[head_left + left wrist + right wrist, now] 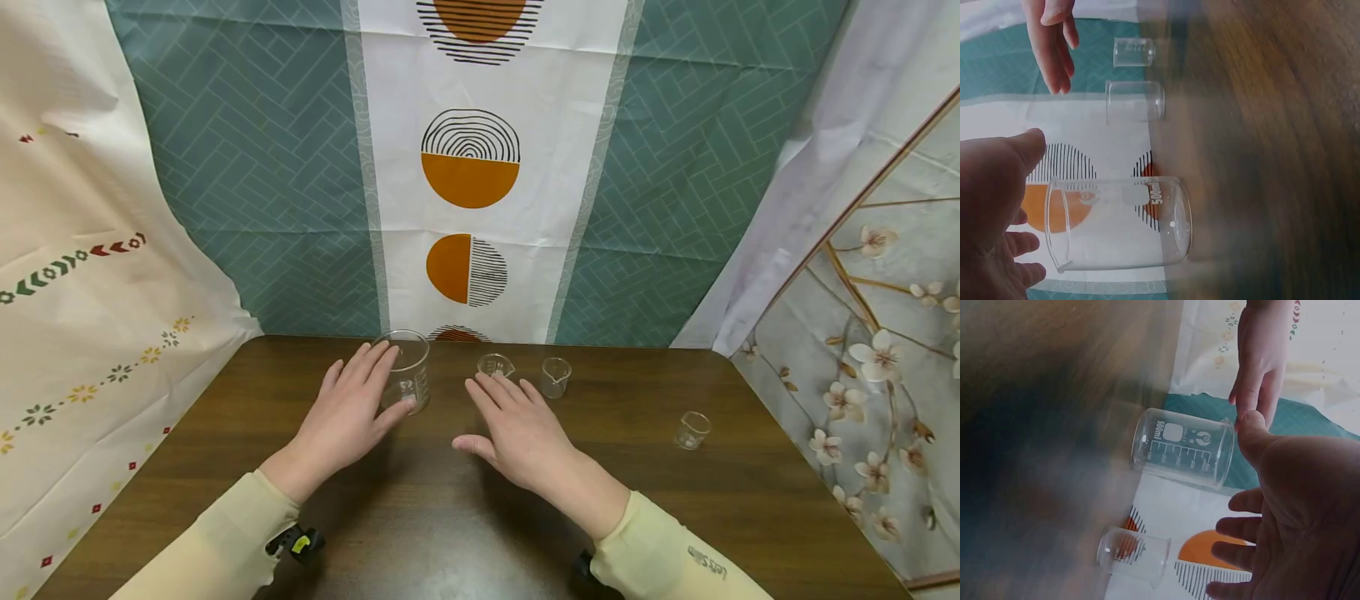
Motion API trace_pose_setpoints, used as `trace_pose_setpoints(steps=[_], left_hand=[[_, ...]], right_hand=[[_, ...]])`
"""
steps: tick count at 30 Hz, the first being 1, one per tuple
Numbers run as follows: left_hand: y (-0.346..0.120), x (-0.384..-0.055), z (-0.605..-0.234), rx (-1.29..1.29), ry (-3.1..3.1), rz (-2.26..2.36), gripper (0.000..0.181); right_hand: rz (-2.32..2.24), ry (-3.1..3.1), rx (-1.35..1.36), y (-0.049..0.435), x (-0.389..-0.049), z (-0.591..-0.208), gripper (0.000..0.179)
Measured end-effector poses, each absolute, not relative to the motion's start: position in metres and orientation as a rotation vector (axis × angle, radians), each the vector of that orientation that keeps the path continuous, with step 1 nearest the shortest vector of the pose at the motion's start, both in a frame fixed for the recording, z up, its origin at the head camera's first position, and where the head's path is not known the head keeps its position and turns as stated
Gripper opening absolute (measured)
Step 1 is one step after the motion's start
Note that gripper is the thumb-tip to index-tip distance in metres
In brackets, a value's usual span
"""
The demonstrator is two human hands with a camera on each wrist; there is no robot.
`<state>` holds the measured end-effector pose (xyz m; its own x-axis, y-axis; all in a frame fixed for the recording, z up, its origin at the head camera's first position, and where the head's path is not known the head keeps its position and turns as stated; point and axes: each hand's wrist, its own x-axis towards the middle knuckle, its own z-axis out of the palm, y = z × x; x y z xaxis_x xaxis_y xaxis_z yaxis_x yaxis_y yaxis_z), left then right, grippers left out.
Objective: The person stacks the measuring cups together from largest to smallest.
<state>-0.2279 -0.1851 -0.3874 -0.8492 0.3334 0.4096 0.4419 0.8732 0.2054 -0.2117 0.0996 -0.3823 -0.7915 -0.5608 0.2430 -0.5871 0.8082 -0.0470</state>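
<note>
My left hand [347,408] hovers by the large 500 ml glass beaker [417,379], fingers extended; in the head view it overlaps the beaker's left side. In the left wrist view, that beaker [1122,225] stands upright on the table, with the left fingers around rim height. My right hand [517,429] is held palm down over the table with its fingers straight, holding nothing. Just beyond its fingertips is a mid-sized beaker [495,364], partly hidden by them. The right wrist view shows the right hand [1316,512] spread, apart from the beakers.
A smaller beaker [557,379] stands right of the mid-sized one, and another small beaker [693,431] is farther right. The dark wooden table [435,517] ends at a patterned curtain [300,208] behind. Cloth hangs at the left, and a floral panel [877,400] at the right.
</note>
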Motion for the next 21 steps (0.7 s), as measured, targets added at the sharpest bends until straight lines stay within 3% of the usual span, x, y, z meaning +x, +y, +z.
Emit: trace_pose_setpoints(steps=[21], left_hand=[[-0.199,-0.245,-0.384,-0.49,-2.768,-0.471,0.088]], right_hand=[[0.156,-2.773,0.9,0.088,-0.227,-0.378,0.086]])
